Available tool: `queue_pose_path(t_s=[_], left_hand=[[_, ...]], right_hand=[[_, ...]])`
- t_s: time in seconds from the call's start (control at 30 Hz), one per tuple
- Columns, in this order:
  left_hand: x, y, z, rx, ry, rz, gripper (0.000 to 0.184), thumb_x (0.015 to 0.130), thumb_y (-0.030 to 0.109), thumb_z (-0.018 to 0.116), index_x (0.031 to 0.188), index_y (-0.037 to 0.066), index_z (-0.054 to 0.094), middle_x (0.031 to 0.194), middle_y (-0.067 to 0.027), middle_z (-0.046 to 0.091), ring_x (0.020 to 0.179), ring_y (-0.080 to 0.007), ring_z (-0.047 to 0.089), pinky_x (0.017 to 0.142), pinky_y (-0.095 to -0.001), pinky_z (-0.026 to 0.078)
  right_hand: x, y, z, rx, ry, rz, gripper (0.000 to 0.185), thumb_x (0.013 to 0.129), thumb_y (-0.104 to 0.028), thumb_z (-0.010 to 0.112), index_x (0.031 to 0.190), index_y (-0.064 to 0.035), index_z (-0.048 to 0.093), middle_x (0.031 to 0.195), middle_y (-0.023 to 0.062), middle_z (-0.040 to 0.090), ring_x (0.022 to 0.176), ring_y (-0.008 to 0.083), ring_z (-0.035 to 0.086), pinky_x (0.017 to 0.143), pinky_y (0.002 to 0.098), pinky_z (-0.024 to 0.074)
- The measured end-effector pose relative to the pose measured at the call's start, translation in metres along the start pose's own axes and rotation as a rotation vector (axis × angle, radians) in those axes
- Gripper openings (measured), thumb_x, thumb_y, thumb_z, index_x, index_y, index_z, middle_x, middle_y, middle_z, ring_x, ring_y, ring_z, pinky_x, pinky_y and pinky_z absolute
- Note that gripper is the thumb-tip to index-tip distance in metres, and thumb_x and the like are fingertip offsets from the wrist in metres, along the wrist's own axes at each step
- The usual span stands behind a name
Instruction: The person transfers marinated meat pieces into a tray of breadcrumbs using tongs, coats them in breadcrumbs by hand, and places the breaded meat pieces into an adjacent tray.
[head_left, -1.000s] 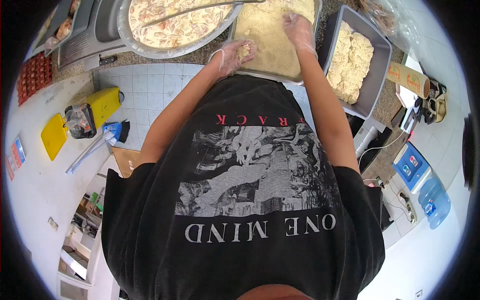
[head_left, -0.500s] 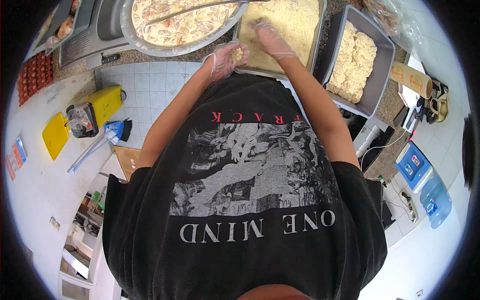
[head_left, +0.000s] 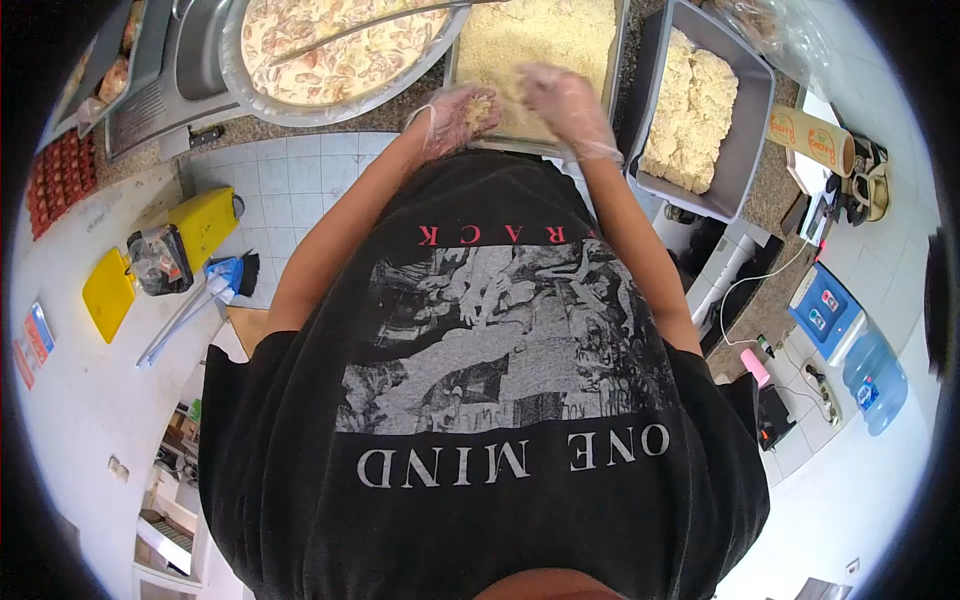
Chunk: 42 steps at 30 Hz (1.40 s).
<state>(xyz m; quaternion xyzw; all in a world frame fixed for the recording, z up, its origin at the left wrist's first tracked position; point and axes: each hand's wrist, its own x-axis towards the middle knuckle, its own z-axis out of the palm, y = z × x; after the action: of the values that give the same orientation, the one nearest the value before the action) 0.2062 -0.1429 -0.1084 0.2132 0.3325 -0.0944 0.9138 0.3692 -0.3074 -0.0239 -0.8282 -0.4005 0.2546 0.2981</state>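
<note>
In a clear plastic glove, my left hand [head_left: 455, 117] is closed around a crumb-coated piece [head_left: 480, 110], probably meat, at the near left corner of a metal tray [head_left: 615, 60]. Pale yellow breading crumbs [head_left: 570, 35] fill that tray. Above its right side is my right hand [head_left: 572, 108], gloved too, with the fingers pointing left toward the other hand. Those fingers are smeared by motion, so whether they grip anything is unclear. Left of the tray, a large basin [head_left: 232, 70] holds meat pieces in a milky batter, with a long metal utensil [head_left: 345, 32] lying across it.
A grey tub [head_left: 745, 150] of breaded pieces [head_left: 690, 120] stands right of the tray, beside a cardboard roll [head_left: 812, 140]. A sink [head_left: 205, 50] is at the far left, near red egg trays [head_left: 60, 180]. A clear plastic bag [head_left: 770, 35] lies behind the tub.
My right hand has moved right and toward me over the crumbs. My left hand stays at the tray corner with its piece. The whole view has shifted slightly.
</note>
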Motion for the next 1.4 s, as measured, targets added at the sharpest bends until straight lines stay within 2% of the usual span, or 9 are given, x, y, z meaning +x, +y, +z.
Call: queue_pose_path(t_s=[0.13, 0.27, 0.37, 0.57, 0.77, 0.97, 1.2, 1.27, 1.4], left_hand=[[-0.005, 0.002, -0.001, 0.003, 0.004, 0.029, 0.026, 0.11, 0.023, 0.057, 0.117, -0.001, 0.063, 0.11, -0.0147, 0.068, 0.093, -0.0249, 0.072, 0.086, -0.0367, 0.063], [-0.01, 0.008, -0.003, -0.013, -0.027, 0.047, 0.024, 0.11, 0.022, 0.058, 0.111, -0.001, 0.064, 0.107, -0.0136, 0.068, 0.092, -0.0229, 0.071, 0.085, -0.0356, 0.063], [-0.016, 0.012, 0.003, -0.043, -0.008, 0.067, 0.025, 0.11, 0.023, 0.056, 0.109, -0.001, 0.063, 0.106, -0.0125, 0.067, 0.092, -0.022, 0.069, 0.085, -0.0347, 0.062], [-0.021, 0.018, -0.006, -0.096, -0.039, 0.1, 0.026, 0.111, 0.024, 0.053, 0.11, 0.0, 0.062, 0.103, -0.0114, 0.065, 0.095, -0.0218, 0.068, 0.086, -0.0338, 0.062], [-0.02, 0.013, -0.028, -0.142, -0.055, 0.09, 0.031, 0.113, 0.026, 0.05, 0.118, -0.002, 0.06, 0.111, -0.0126, 0.064, 0.097, -0.0228, 0.066, 0.088, -0.0326, 0.06], [-0.032, 0.015, -0.029, -0.185, 0.022, 0.094, 0.033, 0.113, 0.026, 0.05, 0.121, -0.004, 0.06, 0.111, -0.0143, 0.066, 0.098, -0.0243, 0.068, 0.089, -0.035, 0.06], [-0.027, 0.018, -0.039, -0.123, 0.001, 0.088, 0.041, 0.115, 0.027, 0.046, 0.13, -0.008, 0.058, 0.117, -0.0163, 0.067, 0.101, -0.0251, 0.068, 0.091, -0.0345, 0.06], [-0.019, 0.014, -0.046, -0.138, -0.029, 0.088, 0.04, 0.115, 0.027, 0.045, 0.129, -0.008, 0.059, 0.117, -0.016, 0.067, 0.102, -0.025, 0.068, 0.091, -0.0343, 0.06], [-0.025, 0.017, -0.042, -0.117, -0.035, 0.09, 0.039, 0.114, 0.027, 0.048, 0.129, -0.008, 0.059, 0.115, -0.0147, 0.067, 0.102, -0.025, 0.069, 0.092, -0.0346, 0.061]], right_hand=[[-0.004, 0.09, 0.002, -0.275, 0.181, 0.099, 0.028, 0.096, -0.008, 0.062, 0.12, -0.0031, 0.075, 0.103, 0.025, 0.075, 0.096, 0.0408, 0.074, 0.089, 0.045, 0.0589], [0.001, 0.118, 0.024, -0.428, 0.135, -0.1, 0.019, 0.094, -0.008, 0.059, 0.105, 0.0003, 0.073, 0.1, 0.0273, 0.073, 0.093, 0.0442, 0.072, 0.084, 0.0498, 0.0573], [0.011, 0.092, 0.015, -0.201, 0.109, 0.357, 0.022, 0.095, -0.012, 0.062, 0.111, -0.0025, 0.073, 0.103, 0.0275, 0.072, 0.1, 0.045, 0.07, 0.088, 0.0502, 0.0554], [0.034, 0.075, 0.016, -0.387, 0.333, -0.034, 0.021, 0.086, -0.004, 0.067, 0.105, -0.0017, 0.075, 0.106, 0.0239, 0.072, 0.1, 0.0435, 0.07, 0.092, 0.0501, 0.0563], [0.054, 0.105, 0.027, -0.29, 0.196, -0.036, 0.026, 0.097, -0.016, 0.064, 0.117, -0.0055, 0.076, 0.112, 0.0193, 0.073, 0.1, 0.0392, 0.072, 0.091, 0.0473, 0.0575], [0.014, 0.049, 0.069, -0.175, -0.241, -0.617, 0.013, 0.095, -0.008, 0.058, 0.096, -0.0014, 0.069, 0.102, 0.0187, 0.07, 0.092, 0.0377, 0.071, 0.082, 0.0482, 0.0567], [0.021, -0.018, 0.056, -0.314, -0.679, -0.481, 0.024, 0.099, -0.011, 0.047, 0.102, 0.001, 0.067, 0.101, 0.0213, 0.07, 0.093, 0.0402, 0.069, 0.082, 0.0482, 0.0522], [0.014, 0.003, 0.077, -0.059, -0.588, -0.451, 0.022, 0.098, -0.01, 0.051, 0.101, 0.001, 0.07, 0.1, 0.022, 0.071, 0.093, 0.0399, 0.071, 0.081, 0.0477, 0.054], [0.015, 0.048, 0.107, -0.409, -0.565, -0.429, 0.017, 0.097, -0.009, 0.062, 0.101, -0.0021, 0.076, 0.101, 0.0206, 0.074, 0.092, 0.0366, 0.074, 0.08, 0.0459, 0.0574]])
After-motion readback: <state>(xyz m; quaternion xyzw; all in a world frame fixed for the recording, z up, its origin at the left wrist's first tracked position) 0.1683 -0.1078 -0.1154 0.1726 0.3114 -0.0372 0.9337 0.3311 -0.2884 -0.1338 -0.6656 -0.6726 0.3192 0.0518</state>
